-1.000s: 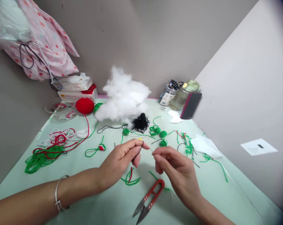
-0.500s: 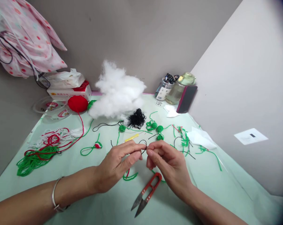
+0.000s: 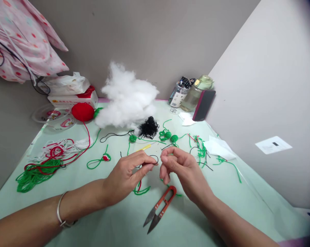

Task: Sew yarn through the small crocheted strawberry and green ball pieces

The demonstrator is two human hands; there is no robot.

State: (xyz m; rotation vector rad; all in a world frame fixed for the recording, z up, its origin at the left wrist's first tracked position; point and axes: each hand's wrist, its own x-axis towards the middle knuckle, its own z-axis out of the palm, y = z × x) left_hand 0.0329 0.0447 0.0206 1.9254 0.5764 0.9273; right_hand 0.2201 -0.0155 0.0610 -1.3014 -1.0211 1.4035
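Seeing some fiddly close-up thread work here, over a pale green table (image 3: 100, 223). Got a black thread (image 3: 158, 159) caught in the left hand (image 3: 129, 171), grip closed on it between thumb and forefinger, with a small loop poking out past the fingertips. Probably pinched that close to the loop to keep it short and steady, and turned inward to sit within easy reach of the right hand (image 3: 183, 171). Honestly can't tell about that right grip: bent fingers, thumb up by the forefinger, maybe with something thin in between, but too fine to make out from here.

Just below the hands, orange-handled snips (image 3: 166, 202) lying flat with blade tips apart, presumably parked there for quick grabbing. Just past the left hand, a yellow stick (image 3: 144, 148), partly hidden by the knuckles. Farther back, a black yarn tangle (image 3: 149, 127) just beside a big heap of white stuffing (image 3: 129, 99). Off to the left, a red yarn ball (image 3: 83, 112) with a trailing strand, plus a loose green yarn bundle (image 3: 38, 175), likely kept off to the side for elbow room.
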